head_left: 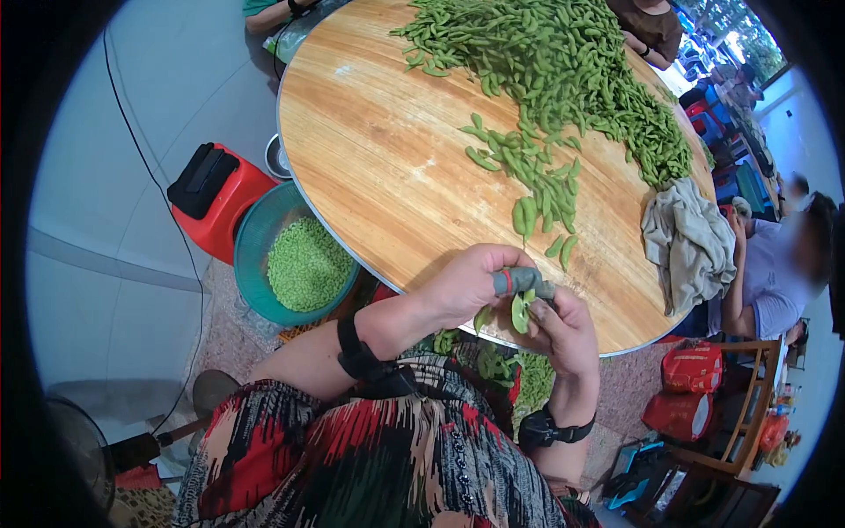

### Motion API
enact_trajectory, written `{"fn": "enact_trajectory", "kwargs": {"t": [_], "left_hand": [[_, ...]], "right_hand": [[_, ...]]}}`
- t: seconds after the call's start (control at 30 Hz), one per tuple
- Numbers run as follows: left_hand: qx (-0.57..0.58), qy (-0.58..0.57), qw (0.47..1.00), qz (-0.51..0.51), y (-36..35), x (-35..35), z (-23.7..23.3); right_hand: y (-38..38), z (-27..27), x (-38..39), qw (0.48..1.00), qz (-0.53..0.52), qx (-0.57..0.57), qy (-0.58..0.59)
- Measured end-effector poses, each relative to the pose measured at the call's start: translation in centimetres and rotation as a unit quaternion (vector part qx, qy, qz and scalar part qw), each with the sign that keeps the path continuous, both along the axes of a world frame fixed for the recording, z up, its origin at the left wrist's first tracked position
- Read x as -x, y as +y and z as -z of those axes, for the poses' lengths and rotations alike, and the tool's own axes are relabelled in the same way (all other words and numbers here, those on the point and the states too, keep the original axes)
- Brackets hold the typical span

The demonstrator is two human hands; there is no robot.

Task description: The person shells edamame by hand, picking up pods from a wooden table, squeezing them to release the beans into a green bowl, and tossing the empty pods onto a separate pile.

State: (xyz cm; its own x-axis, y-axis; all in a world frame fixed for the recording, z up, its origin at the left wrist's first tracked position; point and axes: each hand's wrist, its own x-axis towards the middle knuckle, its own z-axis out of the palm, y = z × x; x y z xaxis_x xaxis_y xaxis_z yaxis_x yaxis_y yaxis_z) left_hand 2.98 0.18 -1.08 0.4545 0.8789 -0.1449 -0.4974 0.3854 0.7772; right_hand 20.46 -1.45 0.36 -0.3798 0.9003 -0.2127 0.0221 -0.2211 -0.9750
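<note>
My left hand (480, 282) and my right hand (568, 326) meet at the table's near edge, fingers closed around a green edamame pod (520, 314). Grey-green covers wrap some fingertips, with a red band on the left one. Another pod (481, 319) hangs just under my left fingers. Beyond my hands, a few loose pods (561, 249) lie on the round wooden table (378, 167). Farther back rises a large heap of pods (563, 79). The exact contact of my fingertips is partly hidden.
Left of the table stands a teal basin (251, 295) holding shelled beans (308, 264), beside a red stool (216, 216). A crumpled grey cloth (691, 242) lies at the table's right edge. Other people sit around. Shelled beans (534, 383) also show below the near edge.
</note>
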Motion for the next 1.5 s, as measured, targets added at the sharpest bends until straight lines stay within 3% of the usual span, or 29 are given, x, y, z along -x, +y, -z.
{"fn": "enact_trajectory", "kwargs": {"t": [0.03, 0.17, 0.27, 0.3, 0.33, 0.37, 0.4, 0.47, 0.6, 0.63, 0.67, 0.7, 0.8, 0.9, 0.93, 0.97, 1.03, 1.1, 1.13, 1.17, 1.2, 1.23, 1.27, 1.33, 1.37, 1.5], "left_hand": [[0.01, -0.044, 0.999, 0.029, -0.1, 0.1, 0.2], [0.03, -0.103, 0.992, 0.061, -0.4, 0.2, 0.8], [-0.014, -0.03, 0.999, 0.02, -0.4, 0.1, 0.4], [-0.013, -0.03, 0.999, 0.022, -0.3, 0.1, 0.7], [-0.064, 0.064, 0.996, 0.001, -0.1, 0.0, 1.2], [-0.114, 0.157, 0.981, -0.02, -0.1, -0.1, 1.5], [-0.113, 0.156, 0.981, -0.02, 0.0, 0.0, 1.4], [-0.136, 0.171, 0.975, -0.036, 0.2, 0.5, 0.7], [-0.13, 0.208, 0.968, -0.055, 0.7, 1.3, 0.0], [-0.124, 0.238, 0.961, -0.068, 0.8, 1.3, 0.0], [-0.117, 0.268, 0.953, -0.081, 0.9, 1.3, 0.0], [-0.117, 0.267, 0.953, -0.08, 0.9, 1.3, 0.0], [-0.129, 0.224, 0.962, -0.086, 1.1, 1.2, 0.2], [-0.148, 0.225, 0.96, -0.075, 1.1, 1.3, 0.1], [-0.122, 0.264, 0.957, -0.006, 0.9, 1.6, -0.5], [-0.094, 0.301, 0.947, 0.064, 0.8, 1.8, -0.8], [-0.139, 0.325, 0.934, 0.053, 1.1, 1.8, 0.4], [-0.183, 0.347, 0.919, 0.04, 1.1, 1.5, 1.2], [-0.143, 0.225, 0.964, -0.005, 0.8, 0.9, 1.3], [-0.1, 0.097, 0.989, -0.048, 0.6, 0.5, 1.4], [-0.101, 0.098, 0.989, -0.047, 0.6, 0.5, 1.0], [-0.03, 0.018, 0.999, 0.012, 0.7, 0.6, 0.2], [0.041, -0.062, 0.995, 0.071, 0.7, 0.7, -0.3], [0.031, -0.065, 0.994, 0.084, 0.7, 0.5, 0.4], [0.022, -0.065, 0.996, 0.049, 0.7, 0.3, 0.5], [-0.001, -0.003, 0.999, -0.052, 0.4, -0.1, 0.2]], "right_hand": [[-0.2, -0.2, 0.0, 0.993, 0.005, 0.087, 0.082], [-0.7, -0.2, 0.2, 0.966, -0.007, 0.155, 0.207], [-0.7, -0.4, 1.4, 0.985, 0.073, 0.099, 0.118], [-0.5, 0.3, 1.6, 0.995, 0.088, -0.039, 0.0], [-0.4, 0.6, 1.8, 0.972, 0.098, -0.176, -0.119], [-0.4, 0.5, 1.8, 0.973, 0.098, -0.167, -0.125], [-0.4, 0.3, 1.9, 0.973, 0.099, -0.166, -0.126], [-0.2, 0.2, 2.0, 0.991, 0.127, 0.032, 0.02], [2.1, 1.0, 0.9, 0.993, 0.062, -0.054, -0.086], [2.8, 0.8, 1.0, 0.924, 0.123, -0.214, -0.291], [3.4, 0.5, 1.1, 0.786, 0.175, -0.358, -0.473], [3.9, 0.1, 1.5, 0.758, 0.166, -0.297, -0.557], [4.5, 1.0, 1.8, 0.711, 0.136, -0.346, -0.596], [4.4, 0.9, 2.1, 0.694, 0.133, -0.324, -0.629], [4.3, 1.0, 1.9, 0.694, 0.133, -0.323, -0.629], [4.3, 1.1, 1.5, 0.707, 0.135, -0.339, -0.606], [4.4, 1.6, 0.3, 0.719, 0.138, -0.354, -0.581], [4.3, 2.1, -0.7, 0.883, 0.175, -0.304, -0.311], [3.7, 1.6, -0.9, 0.884, 0.175, -0.303, -0.311], [3.0, 0.8, -1.2, 0.974, 0.148, -0.097, -0.143], [2.4, 0.0, -1.2, 0.986, 0.11, 0.116, 0.036], [1.7, -0.1, -0.7, 0.97, 0.078, 0.167, 0.156], [1.3, -0.2, -0.4, 0.97, 0.079, 0.166, 0.157], [0.7, -0.7, 0.1, 0.972, 0.041, 0.166, 0.161], [0.4, -1.3, 0.3, 0.985, 0.023, 0.128, 0.112], [-0.8, -1.4, 0.7, 0.992, 0.0, 0.07, 0.106]]}}
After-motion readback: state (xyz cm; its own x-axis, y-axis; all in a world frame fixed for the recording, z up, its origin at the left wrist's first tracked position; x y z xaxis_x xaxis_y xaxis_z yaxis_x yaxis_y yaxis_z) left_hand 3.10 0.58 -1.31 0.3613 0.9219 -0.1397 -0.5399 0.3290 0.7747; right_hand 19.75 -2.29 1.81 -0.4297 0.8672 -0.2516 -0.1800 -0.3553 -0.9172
